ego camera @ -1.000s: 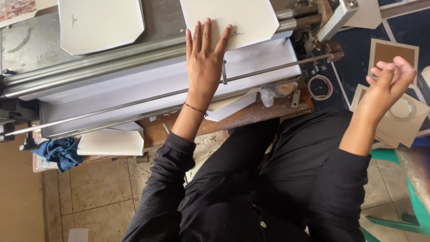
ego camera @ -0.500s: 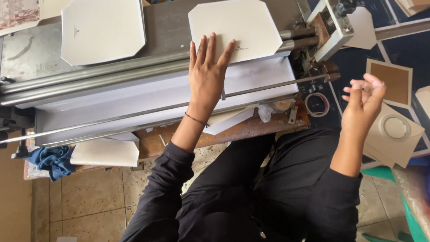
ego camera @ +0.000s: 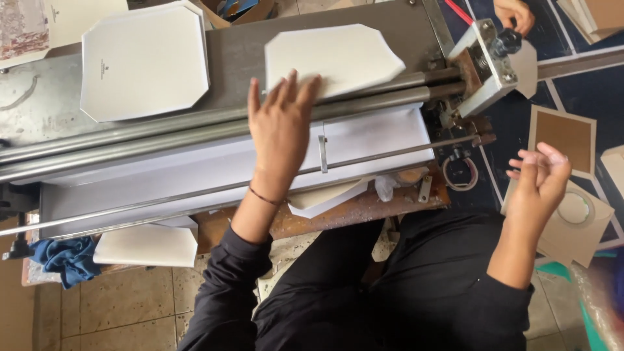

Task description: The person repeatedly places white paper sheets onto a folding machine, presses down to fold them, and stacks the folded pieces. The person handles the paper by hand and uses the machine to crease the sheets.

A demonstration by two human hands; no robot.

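Note:
My left hand (ego camera: 279, 127) lies flat, fingers spread, over the steel rollers (ego camera: 162, 133) of a long machine, its fingertips touching the near edge of a white cut-corner card (ego camera: 331, 55) that sits beyond the rollers. A second white card (ego camera: 143, 62) rests on the metal bed to the left. My right hand (ego camera: 539, 182) hovers in the air to the right of the machine, fingers loosely curled, holding nothing I can see.
Another person's hand (ego camera: 515, 13) is at the top right by the machine's end bracket (ego camera: 484, 58). Brown cardboard pieces (ego camera: 564, 133) and a tape roll (ego camera: 460, 172) lie on the right. A blue cloth (ego camera: 62, 260) and white card stack (ego camera: 146, 246) sit low left.
The white card has passed farther beyond the rollers, and my left hand has shifted left. My right hand has dropped lower and nearer my body.

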